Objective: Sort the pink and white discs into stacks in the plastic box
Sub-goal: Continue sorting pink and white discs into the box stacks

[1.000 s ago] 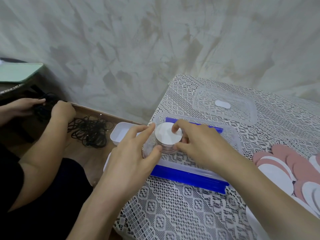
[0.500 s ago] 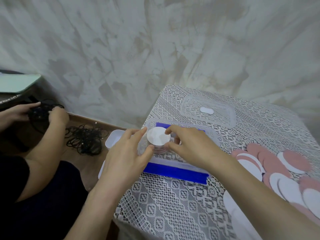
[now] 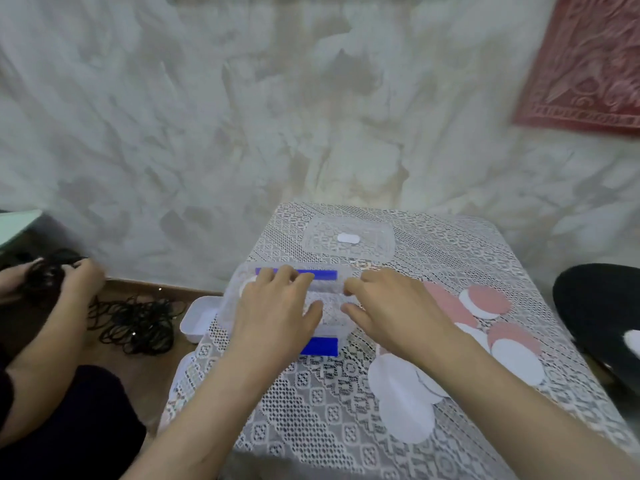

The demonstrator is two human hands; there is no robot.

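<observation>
Your left hand [image 3: 277, 317]: lies flat over the plastic box [image 3: 330, 303], fingers stretched to the far blue clip [image 3: 325, 274]; the grip is slack.
Your right hand [image 3: 391, 306]: at the box's right end, fingers bent; the blur hides whether its grip closes.
Pink and white discs [image 3: 485, 301]: loose on the tabletop [image 3: 304, 427], right of the box.

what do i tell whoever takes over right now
Left hand: fingers spread over the plastic box, holding nothing visible.
Right hand: at the box's right end, grip unclear in blur.
Done: a white disc shows in the box by the left hand; lid lies off, beyond.
Left: many loose discs, pink and white, on the cloth right of the box.
</observation>
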